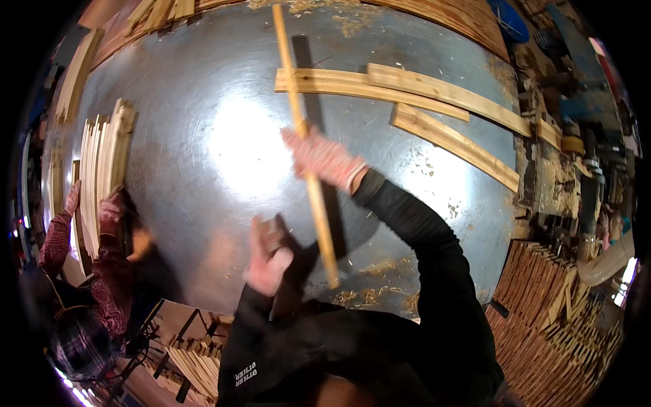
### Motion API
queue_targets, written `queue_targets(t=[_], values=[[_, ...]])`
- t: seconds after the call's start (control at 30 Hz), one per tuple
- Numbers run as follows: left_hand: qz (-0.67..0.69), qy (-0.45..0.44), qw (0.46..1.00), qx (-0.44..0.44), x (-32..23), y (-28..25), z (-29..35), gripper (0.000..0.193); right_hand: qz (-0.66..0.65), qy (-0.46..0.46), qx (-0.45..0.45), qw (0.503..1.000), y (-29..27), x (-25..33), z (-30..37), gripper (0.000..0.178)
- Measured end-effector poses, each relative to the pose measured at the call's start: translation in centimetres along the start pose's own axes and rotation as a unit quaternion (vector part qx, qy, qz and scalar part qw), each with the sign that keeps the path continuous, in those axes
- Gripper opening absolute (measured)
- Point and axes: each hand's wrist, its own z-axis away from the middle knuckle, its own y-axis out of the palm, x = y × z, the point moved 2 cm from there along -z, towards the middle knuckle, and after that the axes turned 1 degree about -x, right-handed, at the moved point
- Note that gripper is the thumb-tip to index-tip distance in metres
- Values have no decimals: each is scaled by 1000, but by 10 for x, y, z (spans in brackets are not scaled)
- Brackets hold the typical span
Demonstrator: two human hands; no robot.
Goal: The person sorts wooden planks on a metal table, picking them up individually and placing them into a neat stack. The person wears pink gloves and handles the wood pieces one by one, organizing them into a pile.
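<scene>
A long, narrow wooden strip [321, 220] slants over the grey metal table, its dark shadow beside it. My right hand [325, 159], in a pinkish knitted glove, is closed round the strip near its middle. Gloved in the same way, my left hand [266, 258] is left of the strip's near end, apart from it and slightly blurred. Its fingers are stretched out and nothing shows in them. Past my right hand, three wooden boards lie on the table: one long board [332, 83], another overlapping beside it [447, 97], and a shorter board [458, 146] nearer me.
Sawdust and shavings are scattered over the metal table [176, 156]. At left, a co-worker's gloved hands [110, 205] hold a bundle of wooden strips [102, 152]. Machinery [553, 180] borders the right edge. Stacked wood [536, 278] stands at lower right; a plywood sheet [441, 20] lies at the far edge.
</scene>
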Motion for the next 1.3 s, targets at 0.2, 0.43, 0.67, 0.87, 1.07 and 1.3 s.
queue_targets(t=[0.2, 0.43, 0.67, 0.87, 1.07, 1.3], values=[[127, -124, 982, 61, 50, 24, -43, 28, 377, -83, -230, 893, -126, -24, 17, 96], [-11, -83, 988, -131, 113, -128, 5, 48, 480, 226, -141, 836, -235, -158, 32, 84], [-303, -92, 924, -214, 136, -225, 43, 53, 444, 151, -163, 868, -180, -142, 105, 101], [-423, -119, 874, -206, 82, -186, 32, 58, 459, 271, -149, 833, -172, -163, 162, 124], [-466, -121, 850, -215, 74, -169, 32, 58, 381, 245, 3, 891, -130, -113, 166, 96], [-476, -110, 846, -212, 73, -170, 38, 55, 415, 45, -160, 894, -91, -7, 42, 76]])
